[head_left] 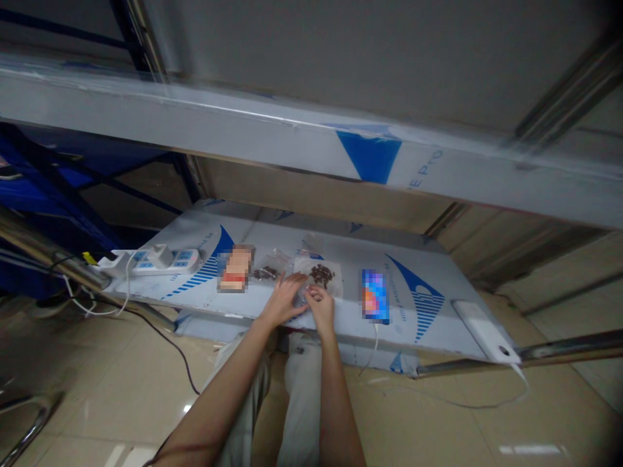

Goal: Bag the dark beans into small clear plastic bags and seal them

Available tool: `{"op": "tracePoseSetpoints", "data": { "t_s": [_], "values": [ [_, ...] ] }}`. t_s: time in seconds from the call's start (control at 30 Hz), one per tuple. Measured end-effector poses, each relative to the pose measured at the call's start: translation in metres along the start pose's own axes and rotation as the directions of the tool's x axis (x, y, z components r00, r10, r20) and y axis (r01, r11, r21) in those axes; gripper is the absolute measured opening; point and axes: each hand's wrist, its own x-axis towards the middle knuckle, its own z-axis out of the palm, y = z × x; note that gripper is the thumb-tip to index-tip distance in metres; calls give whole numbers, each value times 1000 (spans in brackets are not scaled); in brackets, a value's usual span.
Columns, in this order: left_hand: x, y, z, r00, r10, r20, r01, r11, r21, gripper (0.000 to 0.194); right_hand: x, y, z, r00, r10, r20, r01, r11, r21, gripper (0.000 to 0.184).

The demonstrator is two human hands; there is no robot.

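My left hand [283, 301] and my right hand [320, 306] meet near the front edge of a metal shelf. Between them is a small clear plastic bag [302, 296]; its contents are hidden. The left thumb and fingers hold one side of it, while the right fingers pinch the other. Just beyond the right hand, small dark brown pieces [322, 275] lie heaped on a white sheet [337, 267]. Left of the sheet rests another clear bag [267, 271] with similar dark pieces inside. A further clear bag [312, 244] lies behind the sheet.
A blurred-out phone-shaped item [235, 268] lies at left, and a lit phone [375, 296] with a cable at right. A power strip [170, 261] with plugs sits at the left end, a white device [487, 332] at the right. An upper shelf [243, 130] crosses above.
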Motion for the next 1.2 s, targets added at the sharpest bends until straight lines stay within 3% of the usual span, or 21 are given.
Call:
{"op": "tracePoseSetpoints", "data": {
  "t_s": [0.27,0.37,0.47,0.57,0.67,0.73,0.83,0.97,1.1,1.2],
  "values": [
    [3,1,2,998,-45,-32,42,995,-88,53,1,-3,-5,999,30,-29,-29,999,37,35],
    [3,-4,6,987,-124,-105,109,984,-138,53,5,-7,-18,977,13,-211,-54,980,-191,33],
    [5,-8,9,966,-200,-162,167,966,-195,56,14,-6,-30,943,-64,-326,-107,870,-481,25],
    [7,-11,10,952,-238,-192,186,949,-257,56,21,0,-32,959,-128,-254,-68,764,-642,19],
    [10,-13,12,938,-274,-211,203,930,-306,56,22,4,-32,967,-139,-212,-51,714,-698,18],
    [11,-13,13,933,-290,-214,210,920,-331,56,21,3,-33,968,-117,-220,-67,728,-683,19],
    [12,-14,15,929,-306,-208,218,907,-359,56,22,-8,-33,969,-106,-223,-43,818,-574,22],
    [15,-12,20,931,-315,-184,225,892,-391,57,30,-37,-21,986,-156,-64,122,922,-367,22],
    [18,-10,23,928,-327,-181,228,879,-419,55,39,-59,-11,982,-158,106,187,908,-376,18],
    [18,-10,23,918,-348,-190,240,869,-433,53,42,-59,-19,983,-170,65,182,893,-411,25]
  ]
}}
